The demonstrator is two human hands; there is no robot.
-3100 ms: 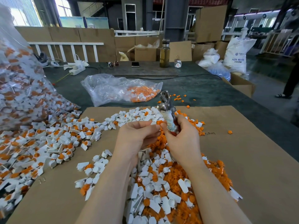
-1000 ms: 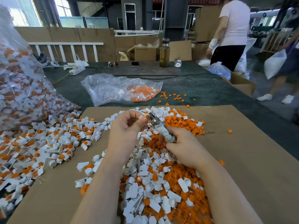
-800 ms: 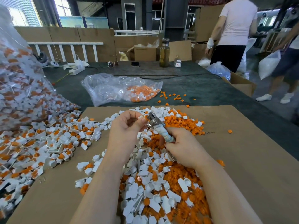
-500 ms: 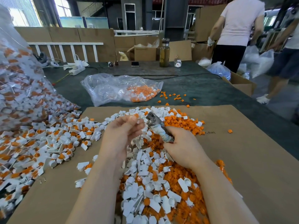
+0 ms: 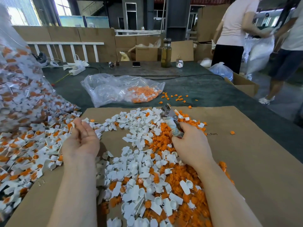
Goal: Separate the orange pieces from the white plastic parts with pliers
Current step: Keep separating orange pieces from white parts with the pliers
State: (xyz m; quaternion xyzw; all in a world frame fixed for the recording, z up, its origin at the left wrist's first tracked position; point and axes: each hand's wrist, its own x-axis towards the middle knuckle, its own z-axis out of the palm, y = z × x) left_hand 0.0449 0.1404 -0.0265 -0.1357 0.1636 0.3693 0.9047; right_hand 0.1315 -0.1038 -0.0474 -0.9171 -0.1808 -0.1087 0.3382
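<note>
R hand (image 5: 190, 143) is wrapped round the taped handles of the metal pliers (image 5: 171, 119), nose up and tilted left; whether the nose grip is apart can't be told. L hand (image 5: 82, 138) is palm-up, fingers relaxed, holding nothing, over the heap of white plastic parts w/ orange inserts (image 5: 32, 145). Loose orange pieces (image 5: 164, 141) and emptied white parts (image 5: 139, 164) lie mixed on the brown cardboard sheet (image 5: 254, 153) on the bench.

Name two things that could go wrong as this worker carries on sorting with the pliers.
1. The metal pliers with a wrapped handle, gripped in the right hand, could pinch the open left hand when it next feeds a part.
2. Loose small orange plastic pieces already lie off the brown cardboard sheet; more may scatter and get lost.
</note>
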